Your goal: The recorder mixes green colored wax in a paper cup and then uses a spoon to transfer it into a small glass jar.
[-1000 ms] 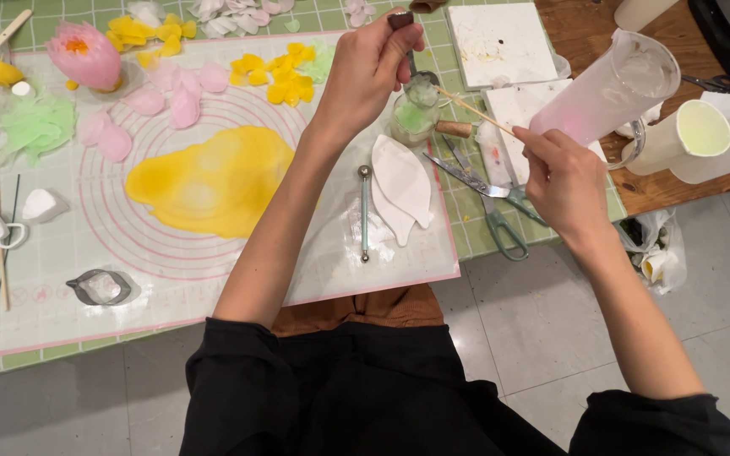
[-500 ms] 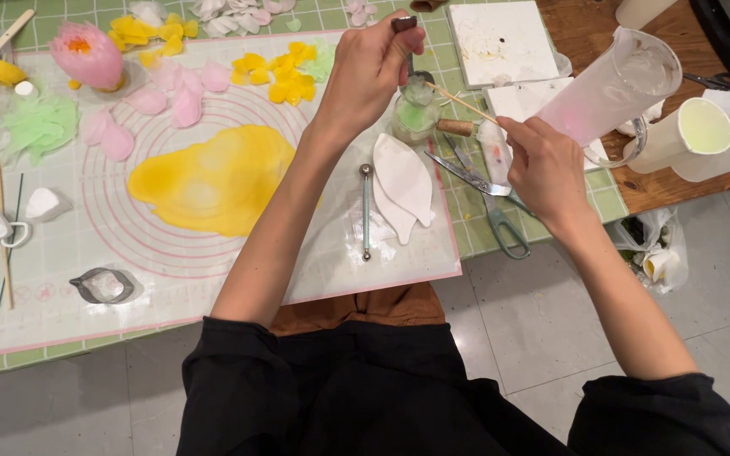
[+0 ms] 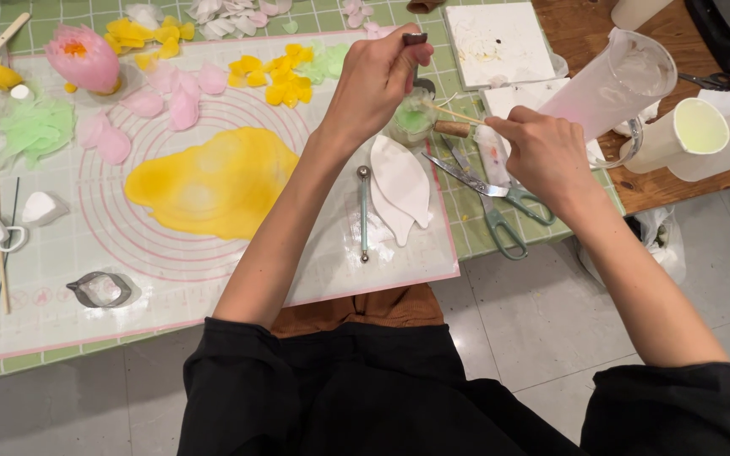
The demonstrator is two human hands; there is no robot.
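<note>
The left hand was pinched shut on a small dark-handled metal spoon, holding it just above the little glass jar of green powder that stood on the counter at the right edge of the white silicone mat. The right hand was closed around a thin wooden stick, whose tip now reached the jar's mouth under the spoon. Compared with a second earlier, the right hand had come in from further right and lower, so the stick, which had been angled across open space, now met the spoon and jar; the left hand had barely shifted. That suggested the stick was being brought to scrape or pick up green colour at the jar, though the contact point itself was too small to make out. Just below the jar lay two white leaf-shaped cutouts beside a ball-ended modelling tool, and green-handled scissors lay under the right wrist. A rolled yellow sheet sat in the middle of the mat, with a pink flower at its far left corner.
</note>
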